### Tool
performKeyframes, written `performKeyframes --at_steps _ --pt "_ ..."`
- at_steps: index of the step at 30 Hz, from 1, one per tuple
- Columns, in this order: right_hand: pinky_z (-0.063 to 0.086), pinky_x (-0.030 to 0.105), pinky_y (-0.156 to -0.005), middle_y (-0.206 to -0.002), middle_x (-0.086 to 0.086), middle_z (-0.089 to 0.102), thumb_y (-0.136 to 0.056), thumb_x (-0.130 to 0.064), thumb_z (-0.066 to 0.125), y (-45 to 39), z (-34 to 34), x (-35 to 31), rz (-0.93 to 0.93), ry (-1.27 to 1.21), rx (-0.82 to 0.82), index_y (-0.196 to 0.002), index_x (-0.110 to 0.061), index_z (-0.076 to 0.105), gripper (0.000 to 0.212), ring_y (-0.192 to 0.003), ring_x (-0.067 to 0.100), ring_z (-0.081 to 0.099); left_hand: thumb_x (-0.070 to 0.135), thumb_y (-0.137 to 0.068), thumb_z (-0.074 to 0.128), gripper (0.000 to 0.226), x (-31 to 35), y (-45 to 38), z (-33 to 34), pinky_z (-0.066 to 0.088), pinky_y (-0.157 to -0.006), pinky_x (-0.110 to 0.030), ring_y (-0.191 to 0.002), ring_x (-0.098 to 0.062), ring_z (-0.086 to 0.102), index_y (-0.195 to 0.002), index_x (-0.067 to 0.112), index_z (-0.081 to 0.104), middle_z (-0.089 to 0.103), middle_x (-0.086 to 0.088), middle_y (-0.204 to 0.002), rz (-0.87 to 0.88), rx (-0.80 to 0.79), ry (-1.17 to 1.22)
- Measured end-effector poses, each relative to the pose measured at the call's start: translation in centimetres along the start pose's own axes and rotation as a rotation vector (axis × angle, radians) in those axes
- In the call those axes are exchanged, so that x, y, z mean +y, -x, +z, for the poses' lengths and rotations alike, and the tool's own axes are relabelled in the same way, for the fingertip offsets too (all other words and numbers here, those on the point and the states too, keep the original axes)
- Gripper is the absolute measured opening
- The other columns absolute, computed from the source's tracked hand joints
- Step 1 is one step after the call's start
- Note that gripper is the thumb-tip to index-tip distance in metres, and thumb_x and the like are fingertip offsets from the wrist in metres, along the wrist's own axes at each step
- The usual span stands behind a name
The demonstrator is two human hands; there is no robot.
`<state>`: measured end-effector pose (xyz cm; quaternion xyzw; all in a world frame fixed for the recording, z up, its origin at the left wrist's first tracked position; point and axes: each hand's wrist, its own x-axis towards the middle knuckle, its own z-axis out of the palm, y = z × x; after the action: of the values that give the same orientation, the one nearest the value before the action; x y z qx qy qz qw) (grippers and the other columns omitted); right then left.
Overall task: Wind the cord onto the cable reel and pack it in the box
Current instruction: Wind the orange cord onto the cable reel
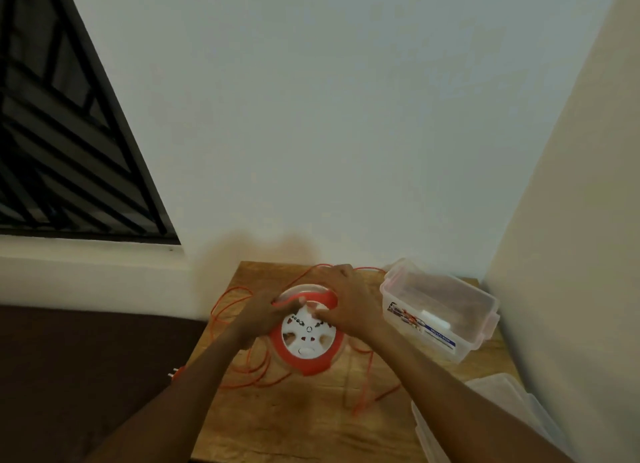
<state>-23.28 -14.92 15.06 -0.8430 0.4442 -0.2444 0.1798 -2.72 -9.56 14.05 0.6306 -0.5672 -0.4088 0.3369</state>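
The cable reel (pixel 306 338) lies flat on the bench (pixel 298 424), its white socket face up inside an orange rim, with a clear dome at its far edge. The thin orange cord (pixel 367 376) sprawls in loose loops around it on both sides, unwound. Just to its right stands the clear plastic box (pixel 440 310), open, bearing a label on its near wall.

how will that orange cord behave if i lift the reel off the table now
The cord lies in loose loops around the reel, so it is probably floppy and would trail and drag. Loops hang past the table edge, with the plug off the left side, so it may snag.
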Motion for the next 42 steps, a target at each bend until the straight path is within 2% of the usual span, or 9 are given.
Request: performKeyframes --at_steps 4,9,12,15,20,27,33,38,42 --pt "0.043 0.029 -0.087 -0.116 -0.008 0.044 -0.076 -0.058 0.066 2.5 3.7 0.6 0.314 -0.206 0.314 -0.120 -0.029 0.049 0.055 -0.108 0.008 0.040 0.065 -0.083 0.069 0.051 -0.5 -1.0 -0.1 0.059 -0.081 -0.066 -0.090 -0.044 0.075 -0.099 0.017 0.078 0.079 -0.018 -0.096 -0.042 0.175 0.388" --pt "0.061 0.033 -0.067 -0.123 0.004 0.061 -0.087 -0.035 0.070 2.7 3.7 0.4 0.496 -0.954 0.220 -0.124 -0.028 0.050 0.042 -0.096 0.017 0.068 0.044 -0.087 0.070 0.047 -0.1 -2.0 -0.8 0.052 -0.098 -0.067 -0.110 -0.041 0.071 -0.122 0.012 0.070 0.076 -0.017 -0.116 -0.100 0.040 0.583" --pt "0.060 0.045 -0.077 -0.125 0.003 0.064 -0.087 -0.038 0.070 2.1 2.8 1.3 0.377 -0.982 0.195 -0.132 -0.027 0.055 0.049 -0.103 0.021 0.068 0.041 -0.083 0.080 0.049 0.3 -2.7 -2.1 0.053 -0.100 -0.061 -0.111 -0.038 0.071 -0.123 0.014 0.069 0.077 -0.014 -0.117 -0.144 -0.078 0.513" --pt "0.059 0.040 -0.076 -0.120 0.001 0.068 -0.092 -0.025 0.066 1.7 0.8 0.7 0.257 -0.960 0.112 -0.135 -0.024 0.056 0.045 -0.102 0.022 0.069 0.030 -0.090 0.074 0.032 1.8 -3.7 -3.1 0.057 -0.089 -0.050 -0.094 -0.033 0.075 -0.112 0.008 0.072 0.079 -0.015 -0.104 -0.073 -0.144 0.407" --pt "0.059 0.034 -0.078 -0.121 -0.004 0.066 -0.092 -0.035 0.066 0.2 -1.1 0.3 0.180 -0.743 0.023 -0.134 -0.027 0.057 0.043 -0.101 0.015 0.068 0.053 -0.084 0.077 0.053 3.2 -5.0 -3.6 0.059 -0.088 -0.054 -0.091 -0.041 0.074 -0.097 0.002 0.071 0.077 -0.022 -0.099 0.011 -0.239 0.238" --pt "0.060 0.035 -0.078 -0.128 -0.006 0.061 -0.090 -0.038 0.066 -0.3 -2.0 0.3 0.278 -0.689 0.132 -0.133 -0.030 0.057 0.044 -0.102 0.016 0.066 0.046 -0.082 0.080 0.064 2.8 -5.5 -0.6 0.060 -0.062 -0.028 -0.079 -0.028 0.073 -0.124 0.023 0.037 0.071 -0.010 -0.093 0.084 0.249 0.151" --pt "0.060 0.029 -0.072 -0.122 -0.010 0.062 -0.096 -0.031 0.059 -0.5 -2.6 -0.3 0.287 -0.736 0.233 -0.128 -0.034 0.059 0.032 -0.100 0.015 0.066 0.037 -0.091 0.073 0.049 2.3 -5.6 -0.5 0.066 -0.073 -0.036 -0.102 -0.022 0.071 -0.136 0.036 0.053 0.066 -0.003 -0.127 0.161 0.057 0.265" --pt "0.060 0.029 -0.070 -0.120 -0.010 0.064 -0.098 -0.029 0.055 -1.2 -2.2 -0.8 0.288 -0.726 0.346 -0.121 -0.035 0.060 0.024 -0.099 0.015 0.066 0.030 -0.097 0.067 0.056 3.2 -5.4 0.6 0.061 -0.059 -0.025 -0.090 -0.014 0.072 -0.144 0.041 0.038 0.066 0.014 -0.106 0.149 0.208 0.459" --pt "0.056 0.023 -0.063 -0.109 -0.005 0.068 -0.098 -0.023 0.054 -1.4 -1.7 -1.2 0.315 -0.762 0.405 -0.115 -0.032 0.060 0.020 -0.093 0.014 0.068 0.029 -0.096 0.069 0.040 3.7 -4.9 0.9 0.063 -0.059 -0.032 -0.082 -0.020 0.075 -0.129 0.020 0.048 0.072 -0.004 -0.105 0.039 0.278 0.565"
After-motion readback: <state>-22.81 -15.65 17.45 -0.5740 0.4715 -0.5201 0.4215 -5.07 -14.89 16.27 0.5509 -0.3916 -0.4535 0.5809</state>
